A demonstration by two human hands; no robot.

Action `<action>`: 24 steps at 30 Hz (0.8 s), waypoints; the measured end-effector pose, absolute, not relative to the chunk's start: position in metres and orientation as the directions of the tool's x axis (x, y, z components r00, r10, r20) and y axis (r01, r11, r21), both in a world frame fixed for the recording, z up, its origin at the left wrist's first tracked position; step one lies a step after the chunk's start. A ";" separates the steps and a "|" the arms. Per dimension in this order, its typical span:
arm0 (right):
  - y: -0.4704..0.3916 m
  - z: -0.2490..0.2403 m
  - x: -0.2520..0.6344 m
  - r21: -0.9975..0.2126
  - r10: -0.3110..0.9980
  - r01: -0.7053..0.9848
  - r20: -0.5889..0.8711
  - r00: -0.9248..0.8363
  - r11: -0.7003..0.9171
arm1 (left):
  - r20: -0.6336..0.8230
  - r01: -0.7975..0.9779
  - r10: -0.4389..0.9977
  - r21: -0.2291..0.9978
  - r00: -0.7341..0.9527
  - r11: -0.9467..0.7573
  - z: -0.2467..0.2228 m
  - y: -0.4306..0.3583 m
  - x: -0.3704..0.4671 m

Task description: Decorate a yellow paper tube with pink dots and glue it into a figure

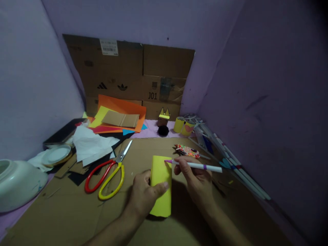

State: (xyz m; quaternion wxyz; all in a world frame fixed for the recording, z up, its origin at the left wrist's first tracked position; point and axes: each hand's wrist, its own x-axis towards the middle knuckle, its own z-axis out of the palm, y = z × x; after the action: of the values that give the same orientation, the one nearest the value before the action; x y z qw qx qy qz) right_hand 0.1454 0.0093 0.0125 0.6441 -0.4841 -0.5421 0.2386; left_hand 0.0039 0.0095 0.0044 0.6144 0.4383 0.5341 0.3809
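My left hand (145, 191) grips a yellow paper-covered piece (161, 201), long and box-like, with the thumb lying across its upper face. In my right hand (196, 177) is a white marker (198, 165) with a purple tip and band, pinched between thumb and fingers. The purple tip touches or nearly touches the yellow face near its far end; I cannot make out a clear mark there. Left of the yellow piece lie scissors (119, 164) with one red and one yellow handle, blades pointing away. Beyond my right hand lies a small bunch with a colourful patterned wrapping (188, 150).
Cardboard (123, 218) covers the work surface. Orange paper (123, 106), white tissue (92, 143) and a pale bowl (22, 184) are at the left. Small yellow rolls (188, 129) and a brown figure with yellow ears (163, 119) stand at the back. White rods (246, 177) line the right wall.
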 end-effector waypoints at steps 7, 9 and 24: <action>0.009 0.015 0.146 -0.866 0.836 0.245 0.490 0.248 0.435 | -0.317 -0.016 0.934 0.946 0.162 0.324 0.004 0.008 0.003; 0.009 0.014 0.146 -0.870 0.826 0.232 0.488 0.281 0.436 | -0.320 -0.033 0.932 0.943 0.170 0.330 0.005 0.008 0.003; 0.008 0.008 0.146 -0.858 0.785 0.269 0.510 0.352 0.437 | -0.323 -0.007 0.930 0.944 0.173 0.329 -0.003 0.012 0.004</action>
State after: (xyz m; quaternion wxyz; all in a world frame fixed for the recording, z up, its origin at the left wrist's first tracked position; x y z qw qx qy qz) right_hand 0.1464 0.0080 0.0075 0.6578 -0.4931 -0.5345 0.1960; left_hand 0.0036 0.0116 -0.0027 0.6256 0.4416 0.5227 0.3747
